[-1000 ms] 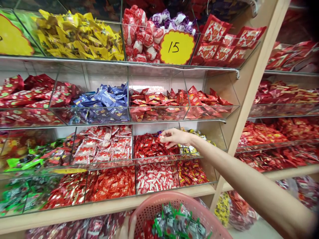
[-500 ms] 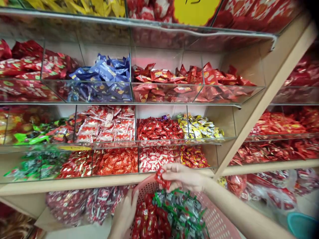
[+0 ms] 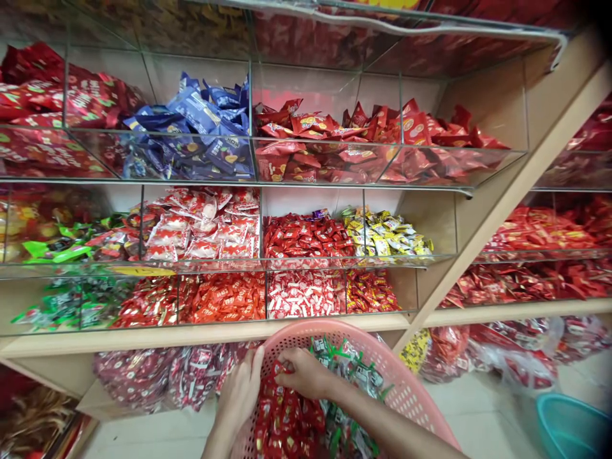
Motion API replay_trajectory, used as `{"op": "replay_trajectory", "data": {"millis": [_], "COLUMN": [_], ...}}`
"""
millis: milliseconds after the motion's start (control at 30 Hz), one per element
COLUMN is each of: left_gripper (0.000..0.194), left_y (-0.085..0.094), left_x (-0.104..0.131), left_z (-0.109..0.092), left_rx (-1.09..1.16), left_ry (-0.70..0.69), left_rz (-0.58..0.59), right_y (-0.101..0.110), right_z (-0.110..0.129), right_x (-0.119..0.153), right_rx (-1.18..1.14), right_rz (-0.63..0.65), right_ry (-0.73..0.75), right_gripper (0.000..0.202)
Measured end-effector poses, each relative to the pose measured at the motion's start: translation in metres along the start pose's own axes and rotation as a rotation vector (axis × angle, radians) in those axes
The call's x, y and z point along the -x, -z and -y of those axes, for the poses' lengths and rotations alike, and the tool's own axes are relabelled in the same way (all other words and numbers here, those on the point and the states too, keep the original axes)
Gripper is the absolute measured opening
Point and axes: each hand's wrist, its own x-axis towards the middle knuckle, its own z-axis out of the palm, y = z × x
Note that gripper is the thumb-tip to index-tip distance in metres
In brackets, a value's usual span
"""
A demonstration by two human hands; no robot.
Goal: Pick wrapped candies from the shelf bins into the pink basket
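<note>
A pink perforated plastic basket (image 3: 401,382) stands in front of the shelves. My left hand (image 3: 239,386) is closed over its left rim. Inside, red-wrapped candies (image 3: 287,421) fill the left part and green-and-clear-wrapped candies (image 3: 356,366) the right. My right hand (image 3: 306,375) reaches into the basket from the right, low over the red heap. Its fingers are curled and pinched on red-wrapped candy; the fingertips are partly hidden among the wrappers. My right forearm covers part of the green candies.
Clear-fronted shelf bins hold blue packets (image 3: 205,124), red packets (image 3: 315,124), yellow-and-white sweets (image 3: 387,233) and red-and-white sweets (image 3: 306,293). A slanted wooden panel (image 3: 482,223) divides the shelving. Bagged sweets (image 3: 136,386) lie underneath. A teal tub (image 3: 568,424) stands on the floor at right.
My right hand has come down from above the basket's far rim, carrying a red packet, into the red candies. My left hand stays on the rim. The view has tilted slightly downward.
</note>
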Motion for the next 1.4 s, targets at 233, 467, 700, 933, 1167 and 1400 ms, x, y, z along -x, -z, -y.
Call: {"op": "replay_trajectory", "data": {"millis": [233,467,700,933,1167,1400], "left_gripper": [0.051,0.05,0.05,0.057,0.055,0.051], "left_y": [-0.004,-0.006,-0.001,0.0,-0.004,-0.009], "left_x": [-0.001,0.0,0.0,0.0,-0.001,-0.006], "left_z": [0.007,0.01,0.005,0.002,0.007,0.015], "left_rx": [-0.095,-0.059,0.019,0.161,-0.203,-0.057], "left_ry": [-0.018,-0.021,0.005,0.066,-0.056,-0.033], "left_rz": [0.021,0.007,0.009,0.014,0.047,0.02], "right_y": [-0.028,-0.046,-0.023,-0.009,-0.03,-0.013], "right_z": [0.0,-0.009,-0.011,-0.02,-0.012,0.008], "right_x": [-0.016,-0.022,-0.026,-0.024,-0.016,-0.006], "right_rx": [-0.033,-0.027,-0.276,-0.057,0.153,0.245], "right_rz": [0.002,-0.039,-0.069,-0.202,-0.077,-0.039], "right_ry": [-0.048,-0.15,-0.093,-0.201,-0.181,-0.136], "right_gripper": [0.031,0.027,0.015,0.019,0.027,0.027]}}
